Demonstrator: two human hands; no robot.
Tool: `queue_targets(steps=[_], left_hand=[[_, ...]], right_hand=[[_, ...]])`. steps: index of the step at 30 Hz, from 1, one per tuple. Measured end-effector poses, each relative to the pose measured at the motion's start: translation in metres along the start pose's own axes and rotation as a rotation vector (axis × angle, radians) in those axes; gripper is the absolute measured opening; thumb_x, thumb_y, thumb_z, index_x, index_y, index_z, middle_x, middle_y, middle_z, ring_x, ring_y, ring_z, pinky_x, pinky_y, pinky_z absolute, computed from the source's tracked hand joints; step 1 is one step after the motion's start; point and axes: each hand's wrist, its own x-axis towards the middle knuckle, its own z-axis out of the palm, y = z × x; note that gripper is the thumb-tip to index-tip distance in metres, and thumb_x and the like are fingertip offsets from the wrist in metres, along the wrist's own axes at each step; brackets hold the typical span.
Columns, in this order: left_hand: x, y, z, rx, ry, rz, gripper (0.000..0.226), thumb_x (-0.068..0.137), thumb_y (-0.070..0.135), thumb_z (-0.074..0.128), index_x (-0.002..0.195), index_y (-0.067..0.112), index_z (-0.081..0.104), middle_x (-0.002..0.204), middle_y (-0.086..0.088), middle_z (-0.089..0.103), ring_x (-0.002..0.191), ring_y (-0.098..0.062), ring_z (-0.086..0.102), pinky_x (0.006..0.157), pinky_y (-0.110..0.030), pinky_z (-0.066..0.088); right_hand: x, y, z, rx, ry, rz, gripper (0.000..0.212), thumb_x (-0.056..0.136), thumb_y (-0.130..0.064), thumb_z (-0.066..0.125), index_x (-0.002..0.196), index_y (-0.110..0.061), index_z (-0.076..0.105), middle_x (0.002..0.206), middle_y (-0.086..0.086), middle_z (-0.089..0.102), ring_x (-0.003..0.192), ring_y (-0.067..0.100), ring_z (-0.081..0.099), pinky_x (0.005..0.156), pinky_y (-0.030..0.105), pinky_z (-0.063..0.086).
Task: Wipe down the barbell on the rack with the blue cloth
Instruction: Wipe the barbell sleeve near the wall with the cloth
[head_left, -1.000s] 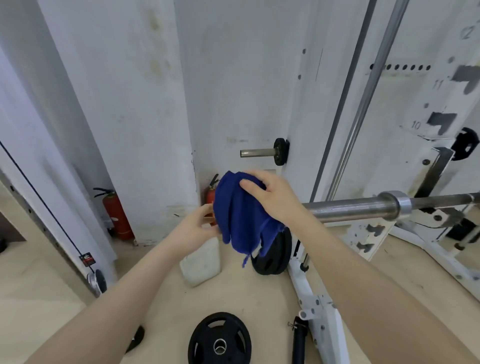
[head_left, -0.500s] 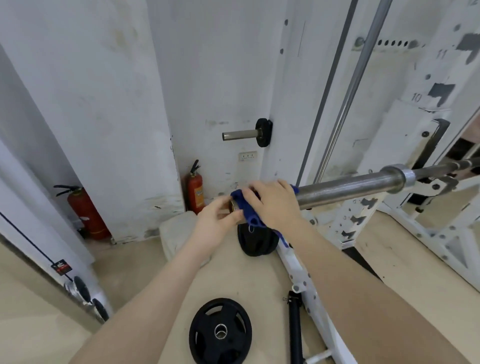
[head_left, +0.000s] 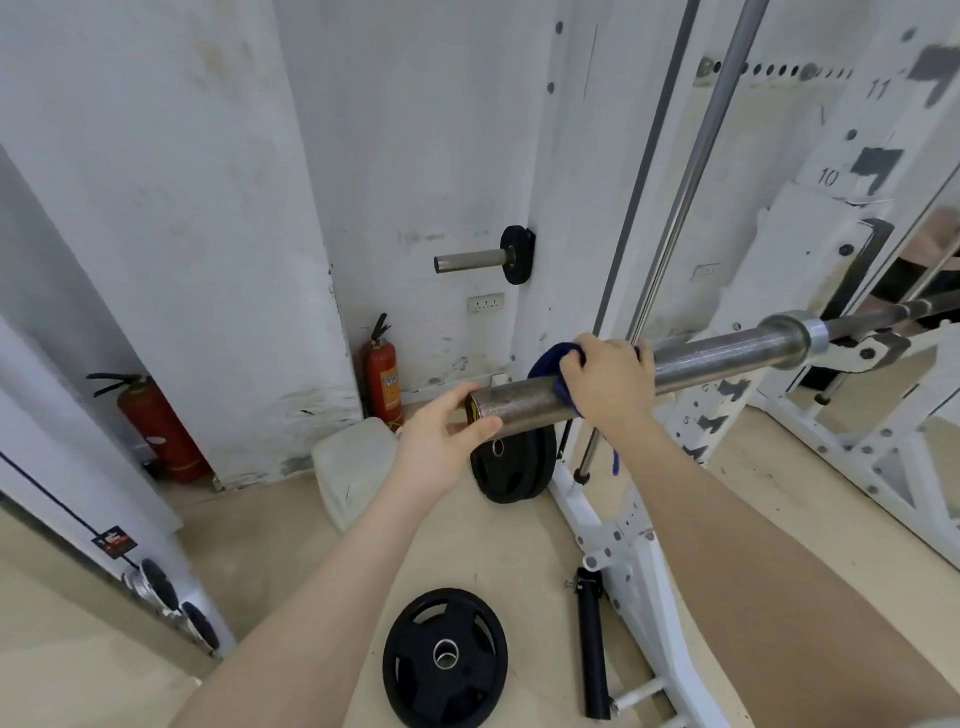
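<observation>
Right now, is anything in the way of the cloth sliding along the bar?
Nothing visible. The right hand wraps the blue cloth around the barbell sleeve, which is bare up to its collar. The left hand grips the end.

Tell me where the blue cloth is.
In the head view, right of centre, the blue cloth is wrapped round the barbell sleeve under the right hand, near its end.

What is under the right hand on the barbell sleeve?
The blue cloth, bunched around the barbell; its edges show left of the right hand. The wrapped metal itself is hidden.
</observation>
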Motion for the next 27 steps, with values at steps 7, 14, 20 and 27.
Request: queue_targets(steps=[7, 14, 20, 27], left_hand=[[-0.006, 0.01, 0.004, 0.02, 0.021, 0.015, 0.036, 0.083, 0.014, 0.065, 0.117, 0.023, 0.057, 0.09, 0.017, 0.062, 0.077, 0.004, 0.056, 0.073, -0.006, 0.043], [-0.011, 0.015, 0.011, 0.047, 0.083, -0.071, 0.042, 0.089, 0.024, 0.058, 0.129, 0.023, 0.048, 0.109, 0.002, 0.057, 0.087, -0.002, 0.054, 0.066, 0.001, 0.039], [-0.015, 0.021, 0.029, -0.056, 0.158, -0.104, 0.018, 0.095, 0.02, 0.045, 0.112, 0.024, 0.052, 0.098, 0.01, 0.061, 0.09, -0.01, 0.057, 0.072, -0.007, 0.044], [-0.01, 0.016, 0.035, -0.016, 0.233, -0.208, 0.04, 0.096, 0.033, 0.041, 0.129, 0.012, 0.047, 0.124, -0.005, 0.057, 0.114, -0.023, 0.052, 0.101, -0.041, 0.041]], right_hand=[[-0.047, -0.046, 0.028, 0.08, 0.113, -0.335, 0.047, 0.091, -0.038, 0.019, 0.096, -0.017, 0.06, 0.095, 0.001, 0.067, 0.097, 0.021, 0.059, 0.106, 0.034, 0.022], [-0.008, 0.054, 0.002, 0.05, 0.153, -0.065, 0.028, 0.094, -0.023, 0.034, 0.099, -0.007, 0.057, 0.101, 0.011, 0.064, 0.101, 0.028, 0.057, 0.112, 0.041, 0.026], [-0.048, -0.015, 0.027, 0.164, 0.093, -0.39, 0.041, 0.089, -0.034, 0.027, 0.105, -0.014, 0.059, 0.121, 0.001, 0.061, 0.115, 0.022, 0.052, 0.11, 0.038, 0.018], [-0.008, 0.056, 0.001, 0.208, 0.119, -0.296, 0.036, 0.091, -0.032, 0.028, 0.104, -0.013, 0.057, 0.102, 0.004, 0.063, 0.097, 0.023, 0.057, 0.099, 0.035, 0.034]])
